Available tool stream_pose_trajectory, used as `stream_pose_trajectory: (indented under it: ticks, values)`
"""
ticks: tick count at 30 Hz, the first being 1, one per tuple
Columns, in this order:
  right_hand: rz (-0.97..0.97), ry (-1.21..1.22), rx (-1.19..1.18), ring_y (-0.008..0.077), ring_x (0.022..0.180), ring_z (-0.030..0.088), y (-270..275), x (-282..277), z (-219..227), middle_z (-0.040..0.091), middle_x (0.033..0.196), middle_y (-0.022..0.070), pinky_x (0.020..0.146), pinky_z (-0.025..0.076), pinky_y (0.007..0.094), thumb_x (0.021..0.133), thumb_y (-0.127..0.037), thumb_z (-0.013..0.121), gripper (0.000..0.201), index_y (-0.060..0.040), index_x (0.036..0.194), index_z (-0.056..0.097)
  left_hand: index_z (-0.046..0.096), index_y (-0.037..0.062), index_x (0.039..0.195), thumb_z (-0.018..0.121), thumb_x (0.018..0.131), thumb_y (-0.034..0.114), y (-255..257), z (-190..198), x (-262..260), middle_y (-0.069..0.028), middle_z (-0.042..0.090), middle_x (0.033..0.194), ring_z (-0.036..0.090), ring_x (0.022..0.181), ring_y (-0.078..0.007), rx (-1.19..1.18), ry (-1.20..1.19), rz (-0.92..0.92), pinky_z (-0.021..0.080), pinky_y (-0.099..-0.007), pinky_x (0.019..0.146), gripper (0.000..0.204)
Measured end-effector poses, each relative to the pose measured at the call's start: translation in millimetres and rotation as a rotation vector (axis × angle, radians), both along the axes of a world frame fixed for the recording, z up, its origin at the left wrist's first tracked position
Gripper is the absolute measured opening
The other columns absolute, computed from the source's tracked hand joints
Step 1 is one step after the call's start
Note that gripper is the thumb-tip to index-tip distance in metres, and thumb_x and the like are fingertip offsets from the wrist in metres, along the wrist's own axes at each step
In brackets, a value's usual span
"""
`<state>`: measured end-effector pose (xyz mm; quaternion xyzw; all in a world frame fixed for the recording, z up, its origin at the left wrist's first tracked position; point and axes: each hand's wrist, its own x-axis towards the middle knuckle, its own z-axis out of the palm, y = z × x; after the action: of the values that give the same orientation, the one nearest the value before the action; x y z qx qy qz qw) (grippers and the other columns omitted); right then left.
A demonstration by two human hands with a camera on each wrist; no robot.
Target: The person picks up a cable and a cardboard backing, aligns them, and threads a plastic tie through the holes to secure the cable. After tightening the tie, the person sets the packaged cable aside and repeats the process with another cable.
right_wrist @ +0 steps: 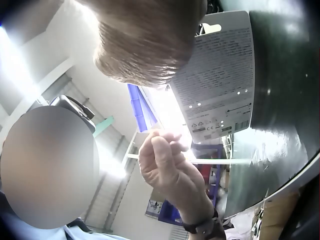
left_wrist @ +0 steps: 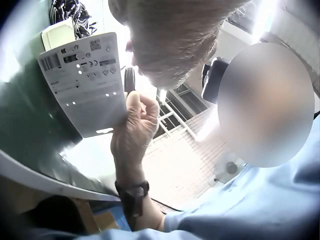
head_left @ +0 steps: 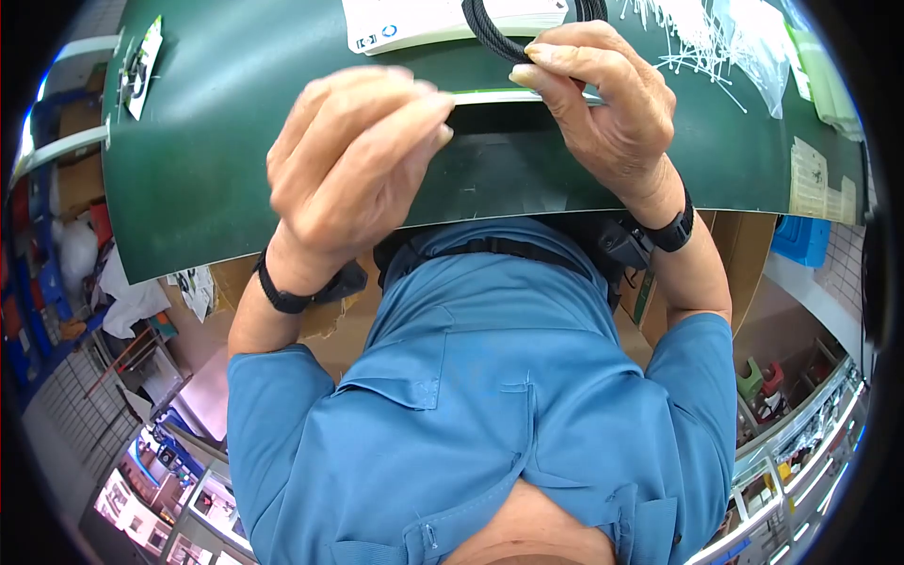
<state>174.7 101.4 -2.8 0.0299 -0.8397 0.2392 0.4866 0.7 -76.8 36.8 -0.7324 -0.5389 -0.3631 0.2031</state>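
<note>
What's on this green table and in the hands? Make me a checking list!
Surface: green table, dark and smooth.
Job's things: white printed card; thin white strip.
Clutter: loose white ties at the far right; paper stack; small packet at the far left.
Hands: left hand pinches the strip; right hand grips the card and cable.
Cables: black cable looped over the right fingers.
Surroundings: blue crate and cardboard boxes beside the table.
</note>
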Motion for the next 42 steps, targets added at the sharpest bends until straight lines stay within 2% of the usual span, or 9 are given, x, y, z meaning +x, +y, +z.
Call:
stream_pose_trajectory:
  ticks: [3, 4, 7, 8, 11, 20, 30, 35, 42]
  values:
    - [-0.011, 0.015, 0.022, 0.0221, 0.078, 0.073, 1, 0, -3, 0.074, 0.092, 0.0167, 0.064, 0.059, 0.0283, 0.082, -0.001, 0.085, 0.029, 0.0000, 0.106, 0.067, 0.074, 0.0029, 0.107, 0.083, 0.083, 0.009, -27, 6, 16, -0.0119, 0.073, 0.098, 0.070, 0.087, -0.0216, -0.354, -0.431, -0.093, 0.057, -0.0312, 0.077, 0.026]
    - [-0.016, 0.025, 0.036, 0.0224, 0.078, 0.073, 1, 0, -3, 0.074, 0.092, 0.0167, 0.063, 0.059, 0.0283, 0.082, -0.001, 0.085, 0.030, -0.0002, 0.106, 0.067, 0.074, 0.0029, 0.107, 0.083, 0.083, 0.009, -28, 6, 19, -0.0119, 0.073, 0.098, 0.070, 0.087, -0.0216, -0.353, -0.430, -0.089, 0.057, -0.0312, 0.077, 0.026]
    - [0.021, 0.061, 0.061, 0.0231, 0.078, 0.073, -1, -5, -6, 0.074, 0.091, 0.0168, 0.063, 0.059, 0.0285, 0.081, 0.000, 0.086, 0.032, -0.0010, 0.108, 0.067, 0.070, -0.0019, 0.118, 0.079, 0.092, 0.021, -23, 4, 29, -0.0131, 0.072, 0.100, 0.069, 0.090, -0.0200, -1.046, -1.453, -0.037, 0.057, -0.0312, 0.078, 0.036]
    - [0.056, 0.082, 0.070, 0.0233, 0.077, 0.073, -1, -5, -7, 0.074, 0.091, 0.0170, 0.063, 0.059, 0.0287, 0.081, 0.000, 0.086, 0.033, -0.0015, 0.109, 0.067, 0.070, -0.0019, 0.118, 0.079, 0.092, 0.021, -22, 1, 28, -0.0131, 0.072, 0.100, 0.069, 0.090, -0.0200, -1.045, -1.453, -0.036, 0.057, -0.0312, 0.078, 0.036]
    - [0.112, 0.096, 0.098, 0.0240, 0.076, 0.072, -5, -2, -5, 0.073, 0.091, 0.0173, 0.062, 0.058, 0.0290, 0.080, 0.001, 0.086, 0.036, -0.0025, 0.110, 0.067, 0.063, -0.0056, 0.128, 0.070, 0.100, 0.030, -18, -15, 23, -0.0133, 0.071, 0.105, 0.068, 0.092, -0.0182, -0.960, -2.233, -0.345, 0.057, -0.0306, 0.077, 0.046]
    - [0.251, -0.157, 0.028, 0.0260, 0.081, 0.072, -16, 15, 18, 0.073, 0.091, 0.0135, 0.069, 0.057, 0.0343, 0.076, -0.001, 0.086, 0.032, -0.0040, 0.103, 0.070, 0.062, -0.0052, 0.127, 0.060, 0.104, 0.020, -24, -26, 29, -0.0149, 0.071, 0.107, 0.069, 0.092, -0.0214, -0.813, -2.275, -0.362, 0.056, -0.0312, 0.075, 0.034]
    - [0.218, -0.358, -0.048, 0.0235, 0.089, 0.072, -12, 15, 65, 0.074, 0.095, 0.0108, 0.078, 0.057, 0.0340, 0.076, -0.003, 0.086, 0.025, -0.0022, 0.097, 0.074, 0.064, -0.0055, 0.126, 0.060, 0.100, 0.010, -1, -7, 38, -0.0152, 0.072, 0.110, 0.072, 0.092, -0.0211, -0.644, -1.779, -0.386, 0.059, -0.0330, 0.085, 0.030]
    - [0.142, -0.363, -0.196, 0.0240, 0.078, 0.068, -13, 10, 74, 0.070, 0.087, 0.0088, 0.069, 0.054, 0.0337, 0.077, -0.001, 0.084, 0.018, -0.0025, 0.092, 0.073, 0.066, -0.0065, 0.122, 0.063, 0.099, 0.014, 9, -12, 29, -0.0133, 0.074, 0.102, 0.072, 0.089, -0.0197, -0.596, -1.493, -0.385, 0.059, -0.0328, 0.085, 0.030]
    - [0.135, -0.321, -0.278, 0.0235, 0.082, 0.069, -5, -1, 69, 0.072, 0.088, 0.0095, 0.072, 0.055, 0.0337, 0.075, -0.002, 0.086, 0.020, -0.0023, 0.091, 0.075, 0.069, -0.0051, 0.118, 0.064, 0.101, 0.016, 29, -15, 28, -0.0111, 0.074, 0.092, 0.072, 0.081, -0.0172, -0.458, -1.482, -0.381, 0.059, -0.0301, 0.074, 0.028]
